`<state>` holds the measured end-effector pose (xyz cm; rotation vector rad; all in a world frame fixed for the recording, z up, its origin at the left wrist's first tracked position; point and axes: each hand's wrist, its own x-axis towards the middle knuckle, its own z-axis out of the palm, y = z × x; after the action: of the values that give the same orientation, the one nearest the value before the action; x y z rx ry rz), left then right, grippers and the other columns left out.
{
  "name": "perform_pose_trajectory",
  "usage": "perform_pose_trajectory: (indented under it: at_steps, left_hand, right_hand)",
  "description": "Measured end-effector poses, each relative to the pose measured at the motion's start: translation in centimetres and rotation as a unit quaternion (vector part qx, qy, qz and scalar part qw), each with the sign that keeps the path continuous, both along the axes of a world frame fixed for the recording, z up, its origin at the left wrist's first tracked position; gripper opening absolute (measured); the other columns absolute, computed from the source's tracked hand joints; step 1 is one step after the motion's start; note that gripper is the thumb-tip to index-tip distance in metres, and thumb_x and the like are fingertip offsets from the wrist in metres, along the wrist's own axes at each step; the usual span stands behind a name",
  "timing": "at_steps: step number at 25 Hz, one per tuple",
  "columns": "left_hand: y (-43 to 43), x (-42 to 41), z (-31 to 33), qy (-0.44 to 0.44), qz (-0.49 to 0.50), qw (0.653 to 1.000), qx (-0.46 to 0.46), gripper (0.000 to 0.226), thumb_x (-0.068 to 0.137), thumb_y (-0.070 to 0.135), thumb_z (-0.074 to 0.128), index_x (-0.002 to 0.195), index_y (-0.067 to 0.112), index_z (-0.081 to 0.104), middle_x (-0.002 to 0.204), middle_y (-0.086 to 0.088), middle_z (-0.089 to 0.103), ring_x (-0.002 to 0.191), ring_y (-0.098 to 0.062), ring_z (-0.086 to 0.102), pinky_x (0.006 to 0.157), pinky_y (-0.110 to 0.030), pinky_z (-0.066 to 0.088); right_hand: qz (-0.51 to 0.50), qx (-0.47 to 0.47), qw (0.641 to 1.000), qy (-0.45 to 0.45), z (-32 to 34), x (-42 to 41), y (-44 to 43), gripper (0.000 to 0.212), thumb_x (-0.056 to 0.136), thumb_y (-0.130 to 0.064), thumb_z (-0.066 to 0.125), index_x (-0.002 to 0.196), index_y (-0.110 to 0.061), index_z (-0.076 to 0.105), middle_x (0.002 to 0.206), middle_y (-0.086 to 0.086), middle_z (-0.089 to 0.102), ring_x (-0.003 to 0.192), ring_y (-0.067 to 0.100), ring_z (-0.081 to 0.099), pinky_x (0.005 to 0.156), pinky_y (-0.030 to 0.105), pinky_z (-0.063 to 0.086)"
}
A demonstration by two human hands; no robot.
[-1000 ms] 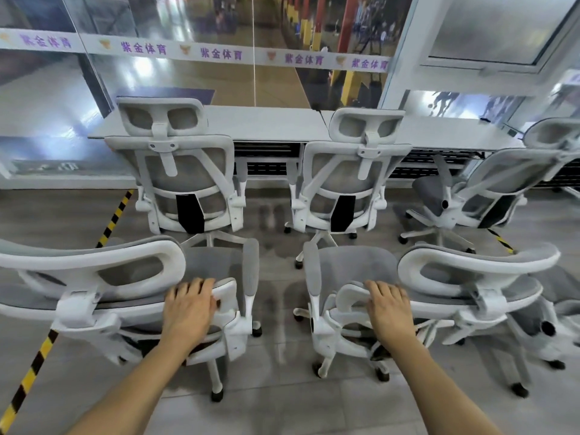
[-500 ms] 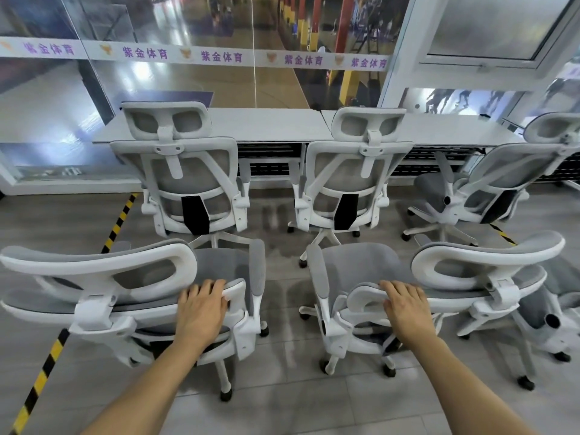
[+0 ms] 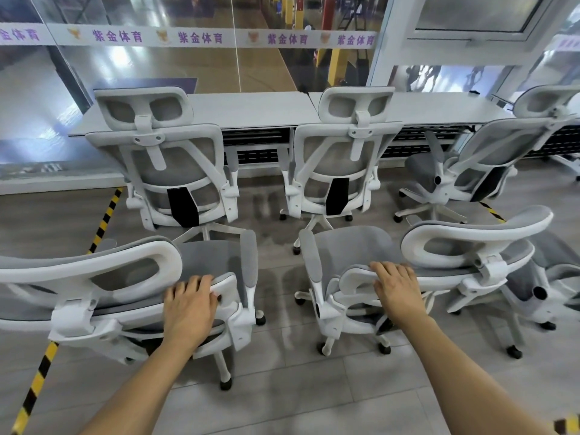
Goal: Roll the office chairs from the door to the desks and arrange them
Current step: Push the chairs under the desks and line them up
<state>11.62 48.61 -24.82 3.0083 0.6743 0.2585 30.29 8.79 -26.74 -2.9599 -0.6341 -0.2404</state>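
Three far chairs (image 3: pixel 175 171) already stand by the desks (image 3: pixel 257 109), the rightmost askew. Two near ones are left to place: the left hand (image 3: pixel 191 306) grasps the left chair (image 3: pixel 219 262) by its back, the right hand (image 3: pixel 397 287) the right chair (image 3: pixel 348 249). Both seem to have crept slightly forward since a second ago, grips unchanged.

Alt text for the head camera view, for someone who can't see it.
Left hand grips the backrest of the left chair, right hand that of the right chair. Ahead, two parked chairs face grey desks by a glass wall.
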Motion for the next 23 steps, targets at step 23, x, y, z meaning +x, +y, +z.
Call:
perform_pose_trajectory:
  at_steps: [23]
  left_hand:
    - [-60.5, 15.5, 2.2, -0.061, -0.369, 0.912, -0.17, 0.028, 0.092, 0.03, 0.043, 0.115, 0.025, 0.059, 0.112, 0.006, 0.059, 0.1, -0.019, 0.055, 0.091, -0.032, 0.045]
  right_hand:
    - [-0.128, 0.153, 0.98, -0.017, 1.7, 1.1, -47.8, 0.034, 0.084, -0.012, 0.066, 0.117, -0.022, 0.063, 0.111, -0.005, 0.067, 0.099, 0.023, 0.058, 0.085, 0.037, 0.046]
